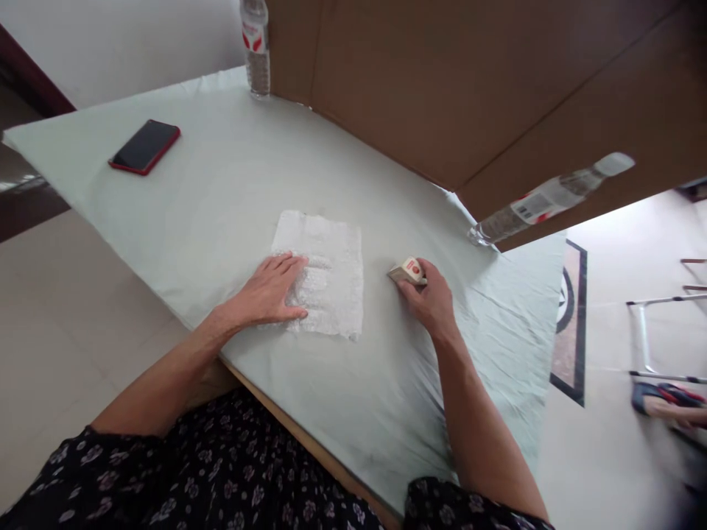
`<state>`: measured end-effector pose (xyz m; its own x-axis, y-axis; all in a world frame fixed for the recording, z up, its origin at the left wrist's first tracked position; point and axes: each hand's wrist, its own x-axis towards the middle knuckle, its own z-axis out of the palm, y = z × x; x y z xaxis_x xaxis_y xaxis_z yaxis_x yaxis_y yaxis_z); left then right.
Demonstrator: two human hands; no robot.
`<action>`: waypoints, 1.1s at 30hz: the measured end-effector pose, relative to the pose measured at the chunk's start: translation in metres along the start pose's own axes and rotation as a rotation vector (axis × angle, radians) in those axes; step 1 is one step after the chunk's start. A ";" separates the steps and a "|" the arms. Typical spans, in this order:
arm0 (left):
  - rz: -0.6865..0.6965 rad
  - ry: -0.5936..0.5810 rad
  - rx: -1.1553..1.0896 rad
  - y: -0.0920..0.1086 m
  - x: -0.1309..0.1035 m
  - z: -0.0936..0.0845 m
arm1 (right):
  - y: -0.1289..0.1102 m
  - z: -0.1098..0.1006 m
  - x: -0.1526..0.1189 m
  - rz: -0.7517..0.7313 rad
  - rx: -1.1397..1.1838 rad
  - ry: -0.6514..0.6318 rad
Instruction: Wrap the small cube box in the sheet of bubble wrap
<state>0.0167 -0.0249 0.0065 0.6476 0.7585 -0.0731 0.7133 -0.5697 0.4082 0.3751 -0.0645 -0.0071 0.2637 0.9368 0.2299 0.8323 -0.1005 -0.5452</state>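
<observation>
A whitish, slightly wrinkled sheet that looks like bubble wrap (336, 276) lies flat on the pale green cloth of the table (210, 199). My left hand (273, 291) rests palm down on the sheet's left part, fingers spread. To the right of the sheet, my right hand (434, 294) grips a small cream-coloured box (409, 271) with red print, held between thumb and fingers just above or on the cloth. The box and the sheet are apart.
A dark phone with a red edge (146, 147) lies at the back left. Clear bottles stand by a large brown cardboard panel (442, 88): one at the back (257, 55), one at the right (546, 202). Part of a person (671, 405) shows at the far right.
</observation>
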 end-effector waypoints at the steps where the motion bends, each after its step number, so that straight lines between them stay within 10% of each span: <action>1: 0.000 0.002 0.000 0.000 0.000 0.000 | 0.006 -0.003 -0.001 0.003 -0.044 0.025; 6: 0.025 0.005 0.000 -0.001 0.000 -0.001 | -0.026 -0.002 -0.021 -0.219 -0.031 0.258; 11: 0.040 0.040 -0.003 -0.005 0.003 -0.006 | -0.087 0.029 -0.036 -0.489 0.069 -0.057; 16: -0.050 0.088 0.068 -0.005 0.008 -0.004 | -0.100 0.057 -0.032 -0.462 -0.095 -0.308; 25: -0.106 0.029 0.083 -0.016 0.008 -0.002 | -0.096 0.059 -0.037 -0.440 -0.183 -0.352; 29: -0.106 0.011 0.071 -0.021 0.001 -0.004 | -0.091 0.063 -0.038 -0.474 -0.123 -0.282; 33: -0.108 0.074 0.041 -0.023 -0.008 0.000 | -0.081 0.045 -0.029 -0.470 -0.029 0.054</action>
<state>-0.0048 -0.0180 -0.0026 0.5457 0.8367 -0.0462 0.7893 -0.4947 0.3637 0.2779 -0.0686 -0.0058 -0.1203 0.8645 0.4880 0.8806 0.3199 -0.3496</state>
